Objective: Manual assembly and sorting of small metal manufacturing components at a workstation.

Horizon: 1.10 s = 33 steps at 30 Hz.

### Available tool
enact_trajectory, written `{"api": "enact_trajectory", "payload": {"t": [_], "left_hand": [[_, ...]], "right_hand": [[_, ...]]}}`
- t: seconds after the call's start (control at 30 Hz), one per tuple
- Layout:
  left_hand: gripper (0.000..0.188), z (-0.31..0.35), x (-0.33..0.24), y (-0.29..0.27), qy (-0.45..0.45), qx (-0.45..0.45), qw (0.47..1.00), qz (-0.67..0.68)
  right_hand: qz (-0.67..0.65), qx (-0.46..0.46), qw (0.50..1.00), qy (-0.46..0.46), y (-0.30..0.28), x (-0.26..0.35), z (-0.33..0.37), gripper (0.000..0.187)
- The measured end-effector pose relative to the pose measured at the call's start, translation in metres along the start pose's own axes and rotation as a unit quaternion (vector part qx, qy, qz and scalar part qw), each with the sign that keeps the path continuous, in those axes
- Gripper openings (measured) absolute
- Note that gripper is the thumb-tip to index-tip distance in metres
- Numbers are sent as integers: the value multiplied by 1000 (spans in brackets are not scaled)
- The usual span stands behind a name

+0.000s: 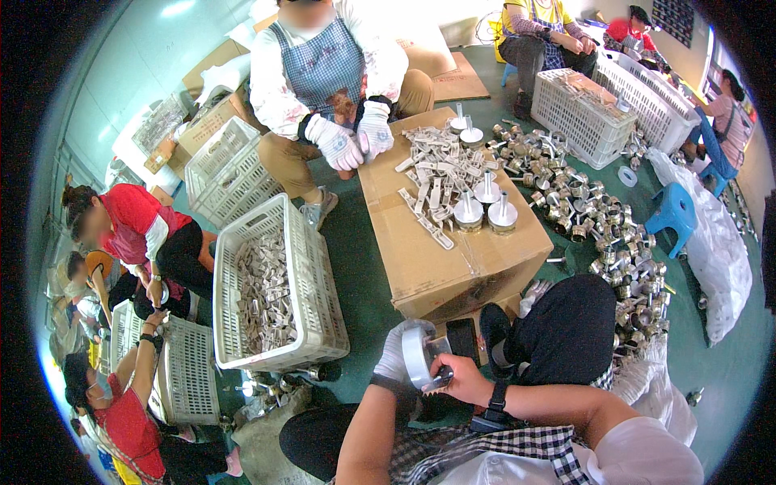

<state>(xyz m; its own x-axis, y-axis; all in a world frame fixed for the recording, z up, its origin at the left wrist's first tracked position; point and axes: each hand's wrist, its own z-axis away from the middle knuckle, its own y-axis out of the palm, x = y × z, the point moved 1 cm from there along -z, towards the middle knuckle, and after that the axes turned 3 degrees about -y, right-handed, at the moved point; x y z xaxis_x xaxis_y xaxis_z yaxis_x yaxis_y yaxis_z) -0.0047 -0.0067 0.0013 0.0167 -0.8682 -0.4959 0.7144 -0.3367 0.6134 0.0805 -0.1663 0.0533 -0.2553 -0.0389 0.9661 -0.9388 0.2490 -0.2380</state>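
Note:
In front of my lap, both my hands are closed on a ring-shaped silvery-white piece point(415, 361); its exact kind is unclear. My left hand point(390, 354), in a pale glove, grips its left side. My bare right hand point(469, 380), with a black watch at the wrist, pinches its right rim. Just beyond stands a cardboard box point(453, 271). On its top lie a heap of pale, slotted handle-like strips point(436, 166) and several round metal cups point(502, 215) with white tops and upright tubes. A dark flat rectangular object point(462, 335) lies between my hands and the box.
Many metal cups point(578, 210) are piled on the floor at right, near a blue stool point(674, 214) and plastic sheeting point(711, 267). A white crate point(323, 323) of pale strips stands at left. Across the box sits a gloved person point(331, 77); other people work around.

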Motion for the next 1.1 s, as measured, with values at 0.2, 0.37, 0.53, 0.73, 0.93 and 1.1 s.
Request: {"api": "enact_trajectory", "payload": {"t": [0.2, 0.37, 0.53, 0.73, 0.93, 1.1], "left_hand": [[27, -2, -1, -15, -1, 19, 1000, -4], [26, -1, -1, -9, -1, 23, 1000, 14], [25, 7, -4, 5, -28, 34, 998, 53], [24, 4, -4, -2, -16, 28, 999, 25], [23, 2, 0, -5, 8, 17, 1000, 1], [22, 4, -1, 1, -39, 18, 998, 43]], "right_hand": [[6, 9, 1000, 3, 3, 5, 0, 32], [10, 10, 1000, 7, 1, 6, -1, 30], [23, 1, 1000, -3, 1, 3, 0, 29], [19, 2, 1000, -1, 3, 2, -1, 30], [15, 6, 1000, 10, 3, -1, 0, 30], [14, 1, 1000, 1, 3, -3, 0, 29]]}}
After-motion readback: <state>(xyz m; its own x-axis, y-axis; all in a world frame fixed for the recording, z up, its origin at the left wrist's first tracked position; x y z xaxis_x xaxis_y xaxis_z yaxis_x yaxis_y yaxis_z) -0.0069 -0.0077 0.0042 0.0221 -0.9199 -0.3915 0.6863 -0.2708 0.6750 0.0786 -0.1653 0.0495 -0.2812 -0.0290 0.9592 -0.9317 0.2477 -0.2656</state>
